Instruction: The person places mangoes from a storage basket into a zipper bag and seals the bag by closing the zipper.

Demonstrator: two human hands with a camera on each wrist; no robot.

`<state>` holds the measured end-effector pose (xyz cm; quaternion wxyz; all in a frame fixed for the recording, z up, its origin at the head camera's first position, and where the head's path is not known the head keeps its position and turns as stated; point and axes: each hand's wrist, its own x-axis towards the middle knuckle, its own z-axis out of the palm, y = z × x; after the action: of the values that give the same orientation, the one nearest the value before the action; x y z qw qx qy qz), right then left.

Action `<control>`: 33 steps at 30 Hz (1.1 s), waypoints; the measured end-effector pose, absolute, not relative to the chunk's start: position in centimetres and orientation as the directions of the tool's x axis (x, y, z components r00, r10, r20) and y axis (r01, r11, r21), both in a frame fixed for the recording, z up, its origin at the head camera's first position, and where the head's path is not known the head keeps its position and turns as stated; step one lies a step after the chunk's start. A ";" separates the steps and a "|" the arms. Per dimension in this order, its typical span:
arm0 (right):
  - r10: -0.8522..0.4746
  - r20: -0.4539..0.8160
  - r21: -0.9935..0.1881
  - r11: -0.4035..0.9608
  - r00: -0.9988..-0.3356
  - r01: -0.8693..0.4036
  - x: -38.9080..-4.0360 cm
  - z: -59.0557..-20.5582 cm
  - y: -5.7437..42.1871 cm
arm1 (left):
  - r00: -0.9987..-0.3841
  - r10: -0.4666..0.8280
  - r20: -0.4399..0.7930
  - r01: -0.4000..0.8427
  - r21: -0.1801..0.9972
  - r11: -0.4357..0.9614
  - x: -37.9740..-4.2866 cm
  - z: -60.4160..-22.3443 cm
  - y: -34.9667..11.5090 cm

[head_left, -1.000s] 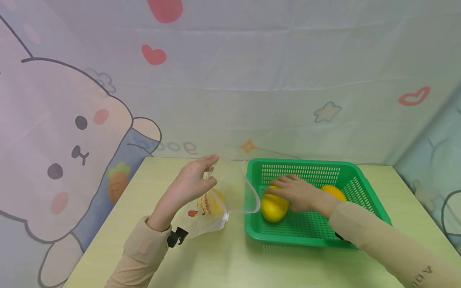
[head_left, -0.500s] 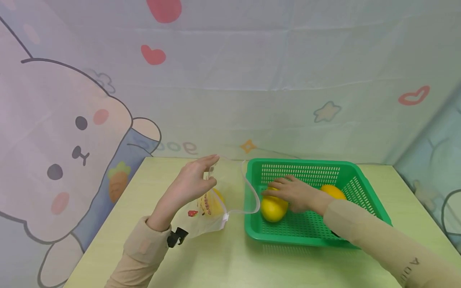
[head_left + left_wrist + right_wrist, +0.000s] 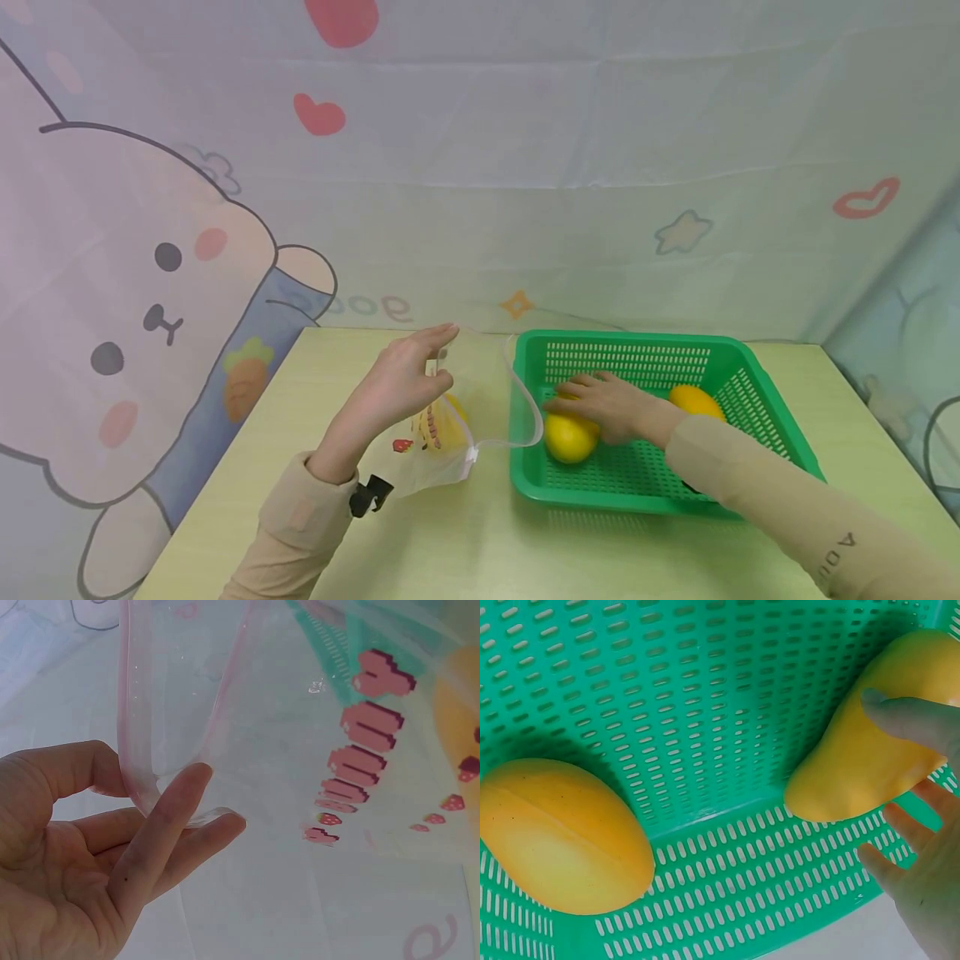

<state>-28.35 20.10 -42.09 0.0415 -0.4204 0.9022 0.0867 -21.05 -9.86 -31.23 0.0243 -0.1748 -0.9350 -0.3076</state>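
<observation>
Near the table's middle, my left hand [image 3: 401,375] holds the open rim of a clear zip bag [image 3: 420,475] with its mouth facing the basket. In the left wrist view the bag's pink-edged rim [image 3: 127,697] runs between the fingers, and a yellow fruit [image 3: 456,705] shows inside. My right hand [image 3: 603,406] reaches into a green basket [image 3: 637,502] and grips a yellow mango [image 3: 572,439] at its left end. The right wrist view has the thumb [image 3: 904,716] across this mango and the fingertips along its lower edge. Another mango [image 3: 566,836] lies apart from the hand.
A pale wooden table [image 3: 450,550] carries the bag and basket side by side. Behind it hangs a printed cloth [image 3: 600,167] with a cartoon bunny. A thin dark cable [image 3: 928,442] hangs at the right edge.
My right hand and forearm have shifted slightly left and down over the mango. The left hand and bag stay where they were.
</observation>
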 end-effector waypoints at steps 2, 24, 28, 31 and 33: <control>-0.751 -0.147 0.114 0.634 -0.644 -0.765 -28.3 -42.2 20.1 | -0.938 0.310 0.153 0.340 0.568 0.749 -21.1 -31.3 -9.9; -0.752 -0.147 0.125 0.630 -0.643 -0.766 -28.6 -42.7 19.7 | -0.938 0.312 0.154 0.342 0.578 0.741 -21.0 -31.4 -9.9; -0.769 -0.137 0.144 0.608 -0.624 -0.781 -28.7 -42.7 19.8 | -0.937 0.312 0.155 0.343 0.575 0.743 -21.0 -31.4 -9.9; -0.786 -0.123 0.181 0.583 -0.606 -0.792 -28.7 -42.7 19.9 | -0.937 0.313 0.157 0.344 0.574 0.743 -21.0 -31.4 -9.9; -0.794 -0.115 0.205 0.569 -0.597 -0.796 -28.8 -42.8 19.9 | -0.937 0.312 0.155 0.343 0.575 0.743 -21.0 -31.4 -9.9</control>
<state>-28.80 19.92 -42.82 0.0049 -0.4489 0.8857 0.1184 -20.97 -9.87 -31.39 0.0243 -0.1754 -0.9332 -0.3126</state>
